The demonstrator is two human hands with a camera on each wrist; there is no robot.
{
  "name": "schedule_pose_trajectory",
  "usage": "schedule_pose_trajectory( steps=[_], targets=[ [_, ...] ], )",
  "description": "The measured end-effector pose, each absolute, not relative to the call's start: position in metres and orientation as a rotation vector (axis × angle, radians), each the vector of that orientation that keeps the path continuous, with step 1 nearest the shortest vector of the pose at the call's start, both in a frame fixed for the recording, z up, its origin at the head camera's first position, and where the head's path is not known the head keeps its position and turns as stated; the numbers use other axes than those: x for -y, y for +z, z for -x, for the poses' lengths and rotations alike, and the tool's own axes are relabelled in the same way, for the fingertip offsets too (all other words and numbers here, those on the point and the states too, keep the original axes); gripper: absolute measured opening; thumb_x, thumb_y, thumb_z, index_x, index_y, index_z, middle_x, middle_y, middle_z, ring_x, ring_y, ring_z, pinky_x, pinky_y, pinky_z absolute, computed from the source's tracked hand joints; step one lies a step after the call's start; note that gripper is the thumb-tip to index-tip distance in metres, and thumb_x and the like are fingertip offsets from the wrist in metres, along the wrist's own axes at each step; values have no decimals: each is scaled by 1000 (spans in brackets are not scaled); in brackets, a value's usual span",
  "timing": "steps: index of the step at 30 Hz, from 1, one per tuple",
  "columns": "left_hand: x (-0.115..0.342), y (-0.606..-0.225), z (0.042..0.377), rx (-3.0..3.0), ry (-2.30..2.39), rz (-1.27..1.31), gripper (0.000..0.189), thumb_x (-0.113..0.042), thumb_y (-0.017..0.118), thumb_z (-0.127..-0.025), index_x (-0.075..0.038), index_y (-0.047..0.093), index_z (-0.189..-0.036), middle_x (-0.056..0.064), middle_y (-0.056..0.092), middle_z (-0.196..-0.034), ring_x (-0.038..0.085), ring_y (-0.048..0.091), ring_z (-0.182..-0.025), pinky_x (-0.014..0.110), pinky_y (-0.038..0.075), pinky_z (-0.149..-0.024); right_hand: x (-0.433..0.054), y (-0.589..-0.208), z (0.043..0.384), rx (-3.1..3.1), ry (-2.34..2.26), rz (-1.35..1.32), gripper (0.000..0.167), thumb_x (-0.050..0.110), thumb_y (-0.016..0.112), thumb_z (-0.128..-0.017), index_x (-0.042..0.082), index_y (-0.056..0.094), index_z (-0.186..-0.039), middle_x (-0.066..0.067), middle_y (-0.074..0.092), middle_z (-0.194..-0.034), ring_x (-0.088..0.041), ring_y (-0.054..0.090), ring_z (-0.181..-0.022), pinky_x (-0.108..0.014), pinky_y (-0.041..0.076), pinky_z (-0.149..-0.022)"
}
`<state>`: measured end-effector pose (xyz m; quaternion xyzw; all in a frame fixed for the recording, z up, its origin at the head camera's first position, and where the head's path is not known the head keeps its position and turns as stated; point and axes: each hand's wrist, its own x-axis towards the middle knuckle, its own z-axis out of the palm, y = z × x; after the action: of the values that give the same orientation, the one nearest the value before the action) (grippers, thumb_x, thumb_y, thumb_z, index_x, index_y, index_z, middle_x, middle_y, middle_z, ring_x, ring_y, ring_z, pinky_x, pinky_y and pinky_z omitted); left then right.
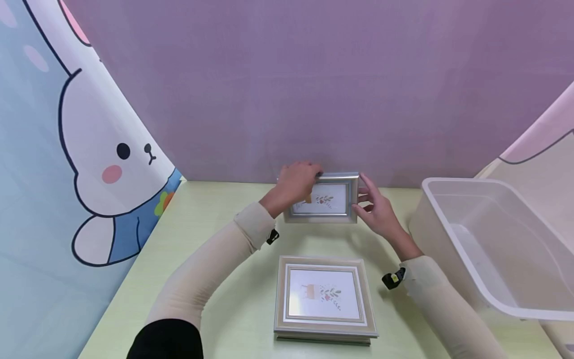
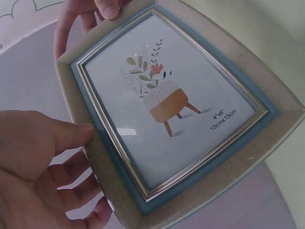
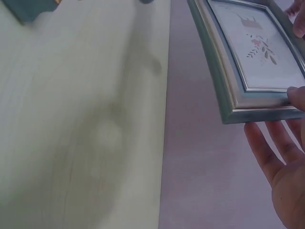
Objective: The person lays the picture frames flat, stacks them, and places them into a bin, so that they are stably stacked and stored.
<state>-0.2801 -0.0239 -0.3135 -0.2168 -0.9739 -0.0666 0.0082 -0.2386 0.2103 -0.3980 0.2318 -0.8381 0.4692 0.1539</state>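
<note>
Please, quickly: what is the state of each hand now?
Left hand: holding the farther picture frame by its top edge.
Right hand: holding the same picture frame by its side.

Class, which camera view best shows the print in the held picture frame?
The left wrist view: the print is large, its size lettering readable. The head view shows it small, partly hidden by the left hand; the right wrist view, slanted in the upper right corner.

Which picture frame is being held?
The beige rectangular frame with a blue-grey inner band, held by the left hand and right hand; the beige, white-banded rectangular frame lies face up in the foreground, untouched.
</note>
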Motion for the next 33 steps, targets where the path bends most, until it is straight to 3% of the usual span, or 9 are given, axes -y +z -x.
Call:
schedule_pose_trajectory(
  steps=[8, 13, 20, 23, 26, 33],
  targets=[
    [26, -306, 270, 3002, -64, 735, 71, -16, 88, -79, -24, 57, -142, 1, 64, -137, 25, 60, -124, 55, 49, -107, -210, -398, 236, 2399, 1375, -672, 81, -15, 68, -87, -4, 27, -156, -35, 65, -120, -39, 68, -95, -18, 58, -69],
    [25, -304, 265, 2966, 46, 756, 68, -17, 88, -80, -26, 58, -141, 1, 65, -135, 24, 61, -118, 50, 52, -101, -207, -398, 234, 2383, 1412, -671, 80, -16, 67, -87, -3, 28, -156, -36, 64, -119, -41, 68, -95, -18, 59, -70],
    [23, -303, 261, 2939, 105, 746, 52, -13, 74, -92, -28, 59, -140, 0, 65, -133, 21, 61, -115, 46, 53, -97, -203, -404, 233, 2325, 1482, -700, 75, -20, 65, -85, -4, 33, -151, -37, 61, -112, -51, 68, -94, -48, 64, -65],
    [24, -303, 261, 2940, 84, 749, 51, -13, 73, -93, -27, 60, -140, -1, 65, -134, 21, 60, -117, 46, 53, -97, -205, -413, 239, 2287, 1508, -698, 75, -22, 65, -83, -3, 34, -150, -38, 61, -112, -52, 67, -94, -52, 62, -63],
    [27, -303, 262, 2947, 41, 756, 56, -16, 81, -87, -26, 61, -139, -1, 65, -135, 23, 60, -120, 48, 51, -100, -210, -424, 246, 2264, 1540, -685, 77, -23, 66, -83, -1, 35, -150, -37, 61, -112, -44, 69, -93, -47, 63, -62],
    [45, -304, 267, 2926, -109, 680, 32, -19, 56, -105, -27, 66, -134, -4, 68, -130, 23, 63, -117, 50, 50, -99, -222, -435, 252, 2217, 1656, -659, 77, -19, 68, -85, 3, 37, -151, -34, 61, -114, -3, 68, -92, -43, 63, -60]
  ],
)
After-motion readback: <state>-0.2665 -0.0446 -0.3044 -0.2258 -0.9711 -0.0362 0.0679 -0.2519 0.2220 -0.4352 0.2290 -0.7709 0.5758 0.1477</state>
